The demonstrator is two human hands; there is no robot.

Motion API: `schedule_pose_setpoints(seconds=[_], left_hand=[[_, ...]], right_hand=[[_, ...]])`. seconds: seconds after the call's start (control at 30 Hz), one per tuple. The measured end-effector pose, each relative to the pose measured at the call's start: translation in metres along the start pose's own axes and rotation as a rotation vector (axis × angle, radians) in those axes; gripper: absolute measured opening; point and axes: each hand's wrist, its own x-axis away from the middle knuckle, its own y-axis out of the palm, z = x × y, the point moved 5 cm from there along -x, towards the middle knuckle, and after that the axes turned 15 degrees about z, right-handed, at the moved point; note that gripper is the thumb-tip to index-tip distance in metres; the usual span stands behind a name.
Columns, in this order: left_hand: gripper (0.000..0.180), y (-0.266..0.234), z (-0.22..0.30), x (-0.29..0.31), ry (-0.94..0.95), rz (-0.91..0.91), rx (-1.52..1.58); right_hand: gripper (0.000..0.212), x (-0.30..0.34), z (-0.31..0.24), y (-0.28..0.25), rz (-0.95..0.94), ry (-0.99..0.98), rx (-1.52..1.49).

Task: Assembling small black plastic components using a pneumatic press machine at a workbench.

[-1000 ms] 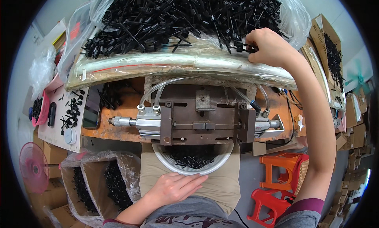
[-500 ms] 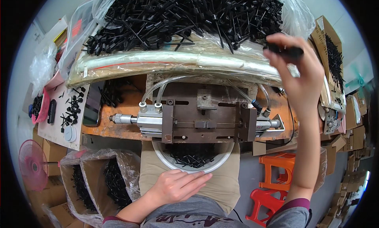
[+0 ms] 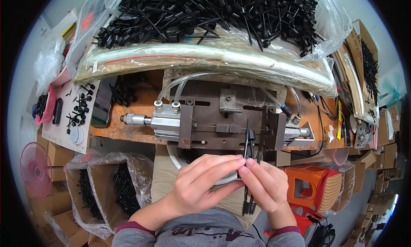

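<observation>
Metal fixture (image 3: 233,118) sits pretty much dead center, so take that as the middle of the clock. Left hand (image 3: 201,183) reaches in from 7 o'clock, right hand (image 3: 267,183) from 5, and they meet somewhere between 4 and 5. Both are pinched down, thumbs and fingertips together with hardly any gap, on the same little bunch of thin black parts (image 3: 251,138). That bunch is in the air in front of the fixture, long ends aimed roughly at 12 and 6; can't tell how many pieces, fingers cover the middle. White basket (image 3: 175,157) pokes out around 7, mostly hidden behind the hands. Big tangled pile (image 3: 205,16) of similar black stuff fills 12, right behind a plastic-wrapped edge (image 3: 192,54). Clear tubes (image 3: 175,85) curve over the fixture at about 11. Phone-like black slab (image 3: 102,108) is at 9, lined cartons (image 3: 127,195) holding more black pieces near 8, and an orange stool (image 3: 299,174) at 4.
</observation>
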Motion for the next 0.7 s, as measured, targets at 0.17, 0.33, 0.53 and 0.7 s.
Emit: schedule_pose_setpoints(seconds=[0.17,0.33,0.53,0.7], left_hand=[[0.038,-0.003,-0.009,0.007,-0.065,-0.026,0.006],[0.032,-0.003,-0.014,0.012,-0.124,-0.061,0.064],[0.031,-0.003,-0.016,0.013,-0.163,-0.07,0.093],[0.034,-0.007,-0.018,0.012,-0.091,-0.079,-0.003]], right_hand=[[0.034,0.012,-0.003,0.002,-0.032,0.096,-0.061],[0.034,0.02,-0.003,0.002,-0.025,0.111,-0.114],[0.034,0.023,-0.003,0.0,-0.052,0.123,-0.118],[0.031,0.027,0.008,-0.009,0.01,0.299,-0.112]])
